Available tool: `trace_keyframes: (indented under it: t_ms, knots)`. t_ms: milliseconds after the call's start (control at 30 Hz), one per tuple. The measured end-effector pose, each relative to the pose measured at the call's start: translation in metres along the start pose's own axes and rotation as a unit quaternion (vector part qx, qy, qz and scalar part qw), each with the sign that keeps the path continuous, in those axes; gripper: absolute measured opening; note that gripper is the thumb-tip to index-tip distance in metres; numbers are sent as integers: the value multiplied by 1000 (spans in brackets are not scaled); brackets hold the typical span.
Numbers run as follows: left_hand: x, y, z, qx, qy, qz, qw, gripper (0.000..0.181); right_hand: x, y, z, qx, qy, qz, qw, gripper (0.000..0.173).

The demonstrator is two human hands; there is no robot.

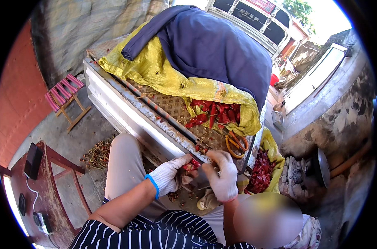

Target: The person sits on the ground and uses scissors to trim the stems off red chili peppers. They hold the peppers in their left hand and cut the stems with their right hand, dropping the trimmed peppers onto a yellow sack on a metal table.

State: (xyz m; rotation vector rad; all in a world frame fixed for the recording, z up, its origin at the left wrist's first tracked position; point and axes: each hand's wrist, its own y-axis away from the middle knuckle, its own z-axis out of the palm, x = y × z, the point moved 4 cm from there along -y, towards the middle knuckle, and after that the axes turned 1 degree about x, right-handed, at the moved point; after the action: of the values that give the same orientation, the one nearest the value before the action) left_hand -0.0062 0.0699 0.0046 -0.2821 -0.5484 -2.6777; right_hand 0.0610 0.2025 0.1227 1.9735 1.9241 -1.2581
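Note:
My left hand (168, 176), in a white knit glove with a blue cuff, holds a red chili pepper (192, 164) at the edge of the truck bed. Close to its right is my right hand (223, 179), in a white glove with a pink cuff. Its fingers are spread and slightly blurred, and nothing shows between them. Scissors (235, 144) with orange handles lie on the bed beyond it. More red chili peppers (219, 113) spill from the mouth of a yellow woven sack (163, 76) on the bed.
Dark blue cloth (213, 46) covers the sack. At right, another yellow sack (277, 162) holds red peppers (260, 174). Cut stems (96, 155) litter the floor. A striped folding stool (64, 91), a worn wooden bench (36, 193) and a round metal lid (323, 168) stand around.

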Motion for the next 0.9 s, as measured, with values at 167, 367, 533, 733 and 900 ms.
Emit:
trace_keyframes:
  t_ms: [167, 367, 533, 733, 900]
  knots:
    - [-15, -16, -10, 36, 43, 30, 998, 23, -17, 12, 15, -52, 70, -103, 991, 26]
    - [-6, -4, 2, 36, -12, 74, 997, 20, -25, 12, 24, -66, 105, -134, 983, 19]
    - [-10, -7, -11, 14, 0, 84, 996, 17, -25, 16, 27, -73, 114, -172, 976, 13]
    - [1, 7, 6, 41, -173, 146, 973, 29, -7, 11, 14, -75, -90, 11, 993, 9]
    - [5, 21, 19, -56, -168, 42, 983, 35, -2, 7, 12, -47, -73, 27, 996, 11]
